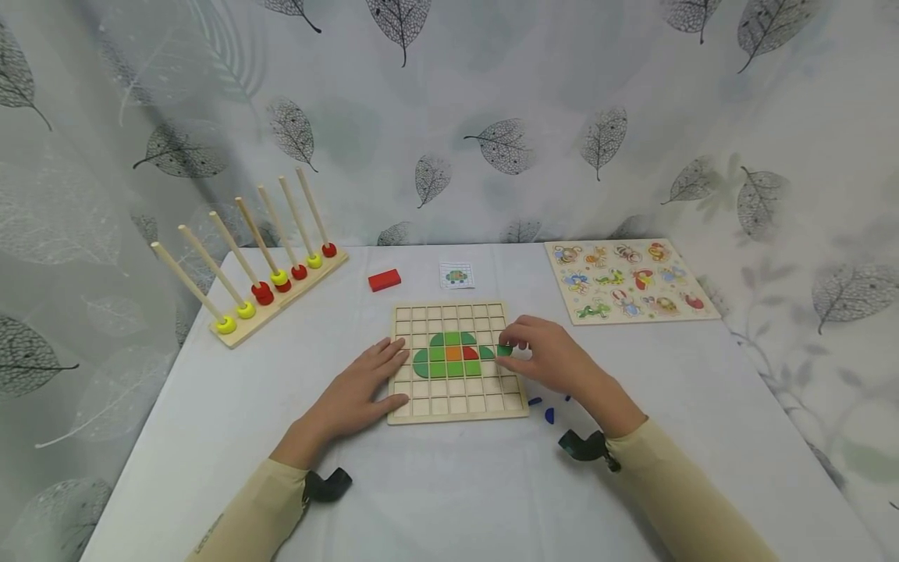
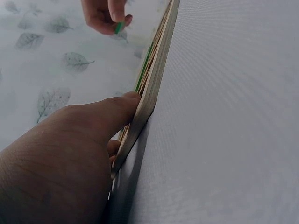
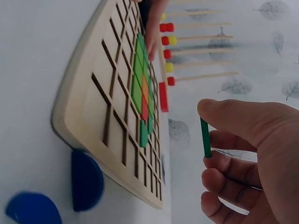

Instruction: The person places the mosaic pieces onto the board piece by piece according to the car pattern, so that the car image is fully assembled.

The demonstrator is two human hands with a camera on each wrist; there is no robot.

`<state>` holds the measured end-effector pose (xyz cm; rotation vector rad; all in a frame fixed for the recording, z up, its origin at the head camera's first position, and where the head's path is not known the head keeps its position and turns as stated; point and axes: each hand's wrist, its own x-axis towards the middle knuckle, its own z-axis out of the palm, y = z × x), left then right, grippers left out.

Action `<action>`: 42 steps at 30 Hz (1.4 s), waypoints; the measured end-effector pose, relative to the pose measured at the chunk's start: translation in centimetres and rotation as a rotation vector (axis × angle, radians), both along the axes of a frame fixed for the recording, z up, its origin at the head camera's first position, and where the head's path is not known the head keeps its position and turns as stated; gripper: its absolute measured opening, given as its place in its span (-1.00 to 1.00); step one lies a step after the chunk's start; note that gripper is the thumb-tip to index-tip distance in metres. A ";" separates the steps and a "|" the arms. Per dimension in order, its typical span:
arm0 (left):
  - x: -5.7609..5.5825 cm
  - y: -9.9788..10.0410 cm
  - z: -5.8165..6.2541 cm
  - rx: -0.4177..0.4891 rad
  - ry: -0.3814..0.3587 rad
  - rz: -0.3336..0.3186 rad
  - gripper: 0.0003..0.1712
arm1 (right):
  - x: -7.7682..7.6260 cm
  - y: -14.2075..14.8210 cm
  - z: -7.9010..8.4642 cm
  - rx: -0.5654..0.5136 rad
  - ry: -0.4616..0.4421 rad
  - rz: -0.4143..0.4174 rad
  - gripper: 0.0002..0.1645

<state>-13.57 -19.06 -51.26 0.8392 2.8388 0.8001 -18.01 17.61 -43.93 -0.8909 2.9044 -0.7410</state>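
Observation:
A wooden grid board [image 1: 456,419] lies on the table, with green, orange and red tiles set in several of its squares. My left hand [image 1: 354,394] rests at the board's left edge, fingers spread; its thumb [image 2: 124,103] touches the frame in the left wrist view. Above the right side of the grid, my right hand [image 1: 555,359] pinches a thin dark green tile [image 3: 205,137] between thumb and fingertips. That tile is held apart from the board. Near the board's lower right corner lie blue pieces, one a half-round piece [image 3: 87,181].
Behind the board are a red block [image 1: 384,280] and a small picture card [image 1: 457,275]. A peg stand [image 1: 288,298] with red and yellow beads stands at the left back. An insect puzzle board [image 1: 628,281] lies at the right back.

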 end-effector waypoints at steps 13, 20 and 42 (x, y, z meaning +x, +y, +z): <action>0.0 -0.1 0.1 0.007 -0.007 -0.002 -0.05 | 0.1 -1.7 -2.0 0.054 -0.049 0.033 -0.76; -0.1 -0.2 -0.2 0.019 0.008 -0.017 -0.04 | 0.1 -1.9 -2.9 0.086 -0.069 0.034 -0.73; -0.2 -0.3 -0.3 0.008 0.014 -0.021 -0.04 | 0.0 -1.7 -2.9 0.074 -0.058 0.062 -0.84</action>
